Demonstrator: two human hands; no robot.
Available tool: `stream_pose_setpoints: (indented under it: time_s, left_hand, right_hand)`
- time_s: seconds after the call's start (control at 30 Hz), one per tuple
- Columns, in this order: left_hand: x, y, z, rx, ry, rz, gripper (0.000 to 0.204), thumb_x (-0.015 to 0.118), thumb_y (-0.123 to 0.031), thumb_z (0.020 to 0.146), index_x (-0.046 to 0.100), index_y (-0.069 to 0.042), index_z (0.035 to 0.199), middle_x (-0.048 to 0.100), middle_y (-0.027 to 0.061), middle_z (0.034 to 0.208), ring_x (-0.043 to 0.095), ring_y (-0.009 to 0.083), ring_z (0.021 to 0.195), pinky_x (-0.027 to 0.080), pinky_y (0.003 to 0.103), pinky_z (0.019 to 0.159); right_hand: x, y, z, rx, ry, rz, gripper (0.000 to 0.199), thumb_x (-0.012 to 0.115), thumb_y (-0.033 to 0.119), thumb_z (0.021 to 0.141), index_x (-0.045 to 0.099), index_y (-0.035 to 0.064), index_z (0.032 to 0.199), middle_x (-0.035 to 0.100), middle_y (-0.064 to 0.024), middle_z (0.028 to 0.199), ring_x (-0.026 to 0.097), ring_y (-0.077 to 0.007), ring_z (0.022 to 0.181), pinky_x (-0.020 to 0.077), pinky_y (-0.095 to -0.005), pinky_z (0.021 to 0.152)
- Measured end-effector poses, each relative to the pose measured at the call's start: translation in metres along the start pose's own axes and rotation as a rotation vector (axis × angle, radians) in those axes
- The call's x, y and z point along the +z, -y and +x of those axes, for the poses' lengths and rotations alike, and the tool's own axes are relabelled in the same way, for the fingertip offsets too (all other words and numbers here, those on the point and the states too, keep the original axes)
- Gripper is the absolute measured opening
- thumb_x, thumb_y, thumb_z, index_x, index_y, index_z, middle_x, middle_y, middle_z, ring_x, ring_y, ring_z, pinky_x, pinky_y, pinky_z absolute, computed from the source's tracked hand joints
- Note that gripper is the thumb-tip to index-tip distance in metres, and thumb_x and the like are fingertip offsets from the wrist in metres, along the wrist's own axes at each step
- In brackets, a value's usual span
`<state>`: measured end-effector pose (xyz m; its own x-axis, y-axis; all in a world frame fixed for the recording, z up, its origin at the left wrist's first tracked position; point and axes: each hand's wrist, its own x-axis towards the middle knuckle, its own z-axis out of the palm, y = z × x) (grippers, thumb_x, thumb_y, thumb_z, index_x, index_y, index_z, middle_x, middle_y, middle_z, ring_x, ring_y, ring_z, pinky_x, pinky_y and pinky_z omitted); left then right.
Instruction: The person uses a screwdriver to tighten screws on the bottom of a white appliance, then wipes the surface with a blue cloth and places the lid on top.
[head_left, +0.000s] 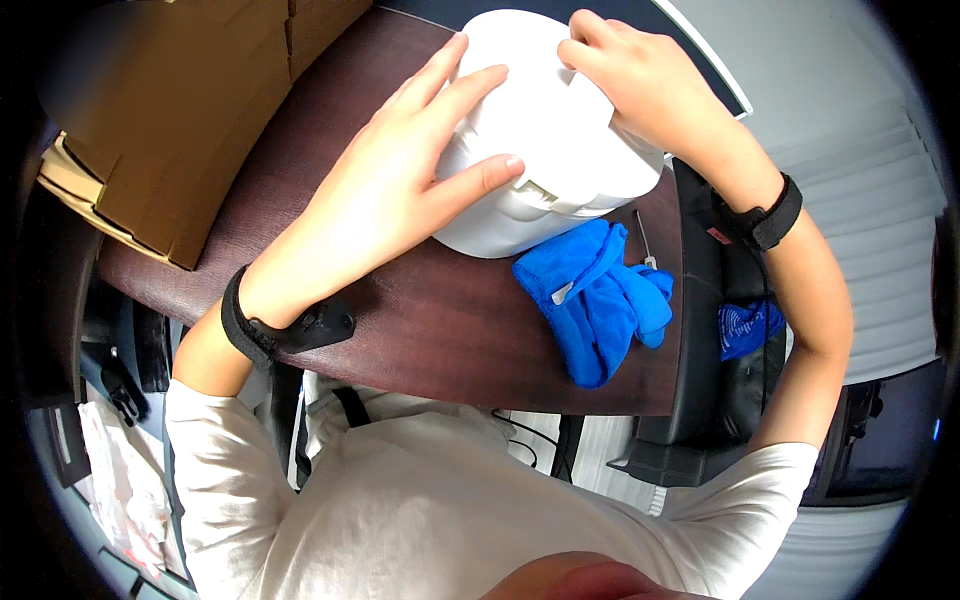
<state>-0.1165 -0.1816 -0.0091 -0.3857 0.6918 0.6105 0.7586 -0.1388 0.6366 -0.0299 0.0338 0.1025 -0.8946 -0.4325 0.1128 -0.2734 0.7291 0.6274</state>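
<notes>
A white, rounded, lidded appliance (pixel 530 120), perhaps a rice cooker, stands at the far side of the dark wooden table. My left hand (pixel 400 170) lies on the left of its lid, fingers spread, the thumb near a small slot at the front. On the far right of the lid rests my right hand (pixel 640 75), its fingers curled in; whatever they may pinch is hidden. Nearer me is a crumpled blue cloth (pixel 595 300) with a small white tag, close to the appliance's front. A thin metal rod with a pale end (pixel 646 245) lies beside it.
A large brown cardboard box (pixel 190 130) occupies the table's left side. The table's curved front edge (pixel 450 385) runs just before my body. To the right stands a black chair (pixel 700 370), with a blue patterned item (pixel 748 328) on it.
</notes>
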Motion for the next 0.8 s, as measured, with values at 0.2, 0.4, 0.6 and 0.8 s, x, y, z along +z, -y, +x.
stream_pose_setpoints:
  time_s: [0.2,0.4,0.6,0.8]
  left_hand:
    - [-0.004,-0.003,0.004,0.019,0.034,0.117,0.058,0.068,-0.031,0.084,0.048,-0.010,0.134,0.028,0.0247,0.149,0.034,0.0368,0.136,0.032,0.041,0.107]
    - [-0.016,0.005,0.017,0.097,0.144,0.188,0.068,0.071,-0.040,0.079,0.047,-0.012,0.136,0.028,0.0224,0.149,0.030,0.0371,0.138,0.030,0.044,0.110]
    - [-0.007,0.012,0.026,0.125,0.205,0.105,0.075,0.074,-0.048,0.070,0.052,-0.015,0.134,0.029,0.0186,0.150,0.030,0.0371,0.138,0.031,0.046,0.109]
    - [-0.008,0.012,0.032,0.161,0.215,0.125,0.077,0.075,-0.053,0.067,0.056,-0.015,0.130,0.032,0.0182,0.148,0.033,0.0361,0.136,0.032,0.046,0.108]
  right_hand:
    - [0.003,-0.001,-0.005,0.051,-0.049,0.096,0.033,0.064,0.013,0.079,0.055,0.0040,0.110,0.056,-0.0131,0.104,0.062,-0.0277,0.096,0.0537,-0.0369,0.079]
    - [-0.005,0.005,-0.042,0.488,-0.091,0.362,0.050,0.062,0.034,0.084,0.050,0.0015,0.120,0.054,-0.0175,0.112,0.058,-0.0342,0.105,0.0495,-0.0416,0.086]
    - [0.032,0.051,-0.090,0.727,-0.367,0.758,0.039,0.057,0.024,0.089,0.052,-0.0001,0.119,0.052,-0.0201,0.119,0.053,-0.0324,0.115,0.0401,-0.0382,0.099]
    - [0.038,0.063,-0.085,0.790,-0.590,0.837,0.027,0.054,0.008,0.085,0.058,-0.0016,0.110,0.055,-0.0183,0.116,0.054,-0.0303,0.112,0.0401,-0.0360,0.098]
